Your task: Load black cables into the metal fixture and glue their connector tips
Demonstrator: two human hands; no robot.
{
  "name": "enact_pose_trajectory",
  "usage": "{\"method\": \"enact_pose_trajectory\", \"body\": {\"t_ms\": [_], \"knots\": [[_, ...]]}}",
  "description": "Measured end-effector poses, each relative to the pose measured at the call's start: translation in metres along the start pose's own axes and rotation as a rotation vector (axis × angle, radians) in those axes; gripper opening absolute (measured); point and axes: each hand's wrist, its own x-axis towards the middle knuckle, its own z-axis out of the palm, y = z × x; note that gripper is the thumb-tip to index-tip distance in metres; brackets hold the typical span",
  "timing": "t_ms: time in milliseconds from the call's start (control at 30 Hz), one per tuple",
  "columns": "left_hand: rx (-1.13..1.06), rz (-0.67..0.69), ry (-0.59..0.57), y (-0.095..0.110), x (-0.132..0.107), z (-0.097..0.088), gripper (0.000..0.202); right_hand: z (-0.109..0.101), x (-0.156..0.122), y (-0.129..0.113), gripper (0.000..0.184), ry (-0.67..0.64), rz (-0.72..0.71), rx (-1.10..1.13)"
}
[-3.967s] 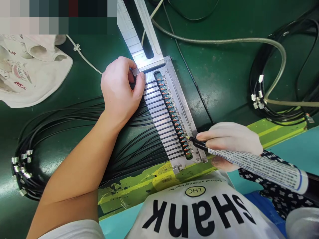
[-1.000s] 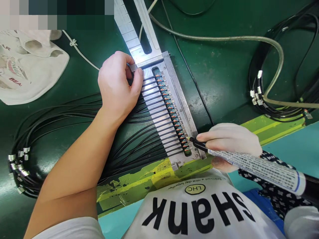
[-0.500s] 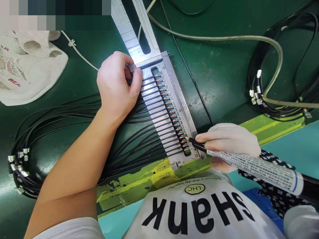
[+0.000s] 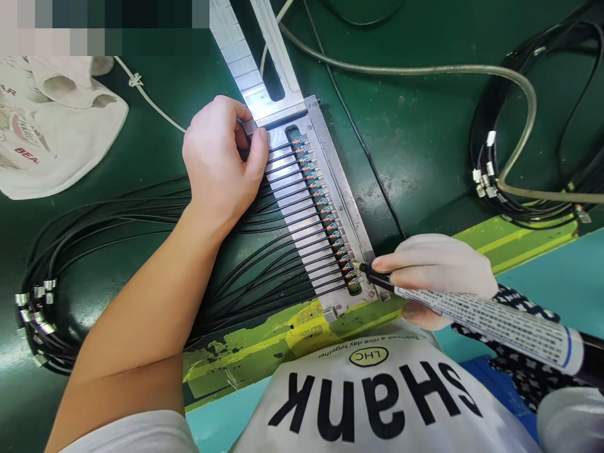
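A metal fixture point(image 4: 340, 204) lies across the green bench, its slotted lid point(image 4: 236, 53) swung back. Several black cables point(image 4: 302, 224) run side by side into it, with stripped coloured wires and small connectors point(image 4: 337, 233) along its slot. My left hand point(image 4: 221, 151) is closed at the fixture's left edge by the hinge, thumb on top and fingertips partly hidden. My right hand point(image 4: 438, 267), which looks gloved, grips a marker pen point(image 4: 476, 321) with a printed label and black ends. The pen's tip is at the connectors near the slot's lower end.
A cable bundle with metal ends point(image 4: 38, 321) loops at left; another coil point(image 4: 491, 170) lies at right. A pale hose point(image 4: 401, 70) crosses the bench behind. White cloth point(image 4: 61, 132) sits at upper left. Yellow tape point(image 4: 264, 349) marks the front edge.
The marker pen and my right hand have shifted very slightly right and down. My left hand keeps its place on the fixture.
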Motion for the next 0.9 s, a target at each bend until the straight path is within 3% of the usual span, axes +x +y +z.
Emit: {"method": "enact_pose_trajectory", "body": {"t_ms": [267, 433, 567, 800, 900], "knots": [[0.02, 0.013, 0.019, 0.0, 0.0, 0.001, 0.018, -0.004, -0.004, 0.0, 0.019, -0.038, -0.017, -0.019], [0.027, 0.013, 0.017, 0.0, 0.0, 0.001, 0.018, -0.005, -0.01, -0.006, 0.026, 0.034, -0.033, -0.016], [0.018, -0.003, 0.006, 0.0, 0.0, 0.001, 0.019, -0.004, -0.011, -0.008, 0.022, -0.05, -0.009, -0.043], [0.015, -0.003, 0.019, 0.003, 0.001, 0.0, 0.019, -0.004, -0.006, -0.002, 0.017, -0.029, -0.102, -0.017], [0.024, -0.003, 0.033, 0.003, 0.001, 0.0, 0.019, -0.003, -0.008, -0.003, 0.019, -0.04, -0.053, -0.008]]}}
